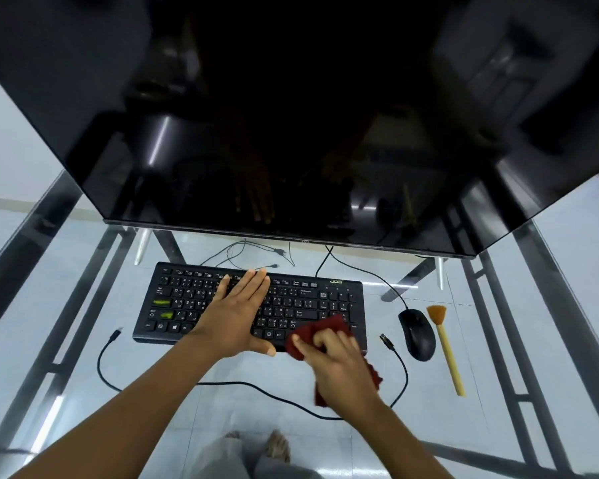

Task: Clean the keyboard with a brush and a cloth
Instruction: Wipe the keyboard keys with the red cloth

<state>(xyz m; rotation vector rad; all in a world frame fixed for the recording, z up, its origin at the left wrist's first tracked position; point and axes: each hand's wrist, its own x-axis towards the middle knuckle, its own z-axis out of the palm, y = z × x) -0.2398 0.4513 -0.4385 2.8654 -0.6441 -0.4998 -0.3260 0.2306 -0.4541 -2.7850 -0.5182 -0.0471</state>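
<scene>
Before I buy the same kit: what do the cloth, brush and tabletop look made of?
Cloth: dark red, matte fabric, crumpled, probably microfibre. Brush: pale wood-like handle, orange bristles, fibre unclear. Tabletop: clear glass, floor and feet visible through it.

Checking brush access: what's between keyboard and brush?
Head view: the mouse lies between the keyboard and the brush, plus a loose cable end on the glass.

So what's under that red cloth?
The red cloth lies on the keyboard's lower right corner, gripped by the right hand. The keys beneath it are covered, so they cannot be seen.
</scene>
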